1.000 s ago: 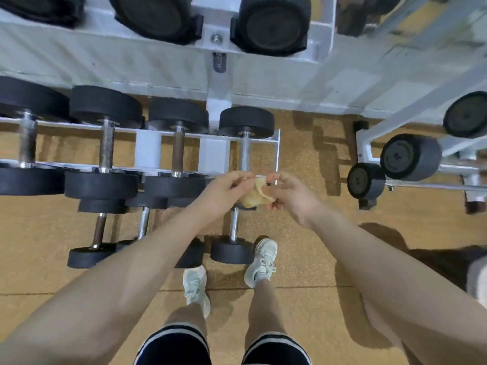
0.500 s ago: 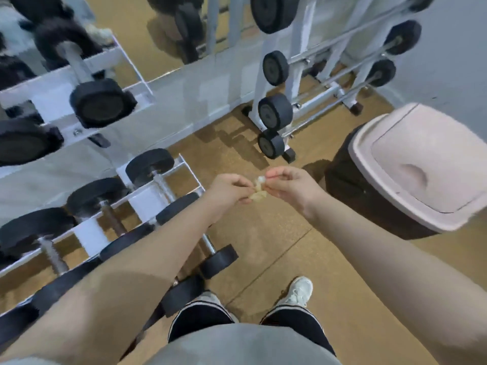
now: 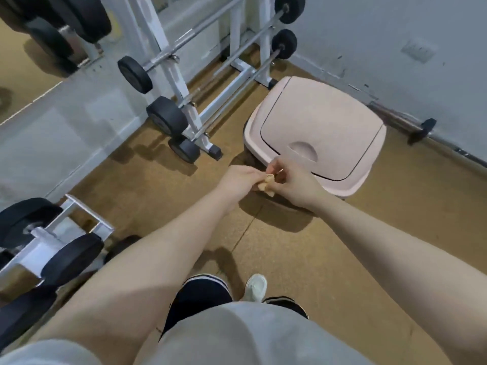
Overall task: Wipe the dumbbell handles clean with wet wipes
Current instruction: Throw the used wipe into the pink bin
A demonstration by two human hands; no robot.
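A small crumpled wet wipe [image 3: 266, 183], yellowish and dirty, is pinched between both hands in front of me. My left hand [image 3: 238, 180] grips its left end and my right hand [image 3: 292, 181] pinches its right end with curled fingers. Both hands hover over the near edge of a pink bin lid [image 3: 324, 127]. Black dumbbells [image 3: 69, 255] on a white rack [image 3: 50, 241] lie at the lower left, away from both hands.
A white barbell rack [image 3: 184, 75] with small black plates stands behind and left of the bin. A grey wall [image 3: 395, 35] runs along the right with a bar [image 3: 427, 130] lying at its foot. Tan floor [image 3: 395, 233] surrounds my feet.
I have turned right, away from the dumbbell rack. The bin has come to sit directly beyond my hands, which still hold the wipe together.
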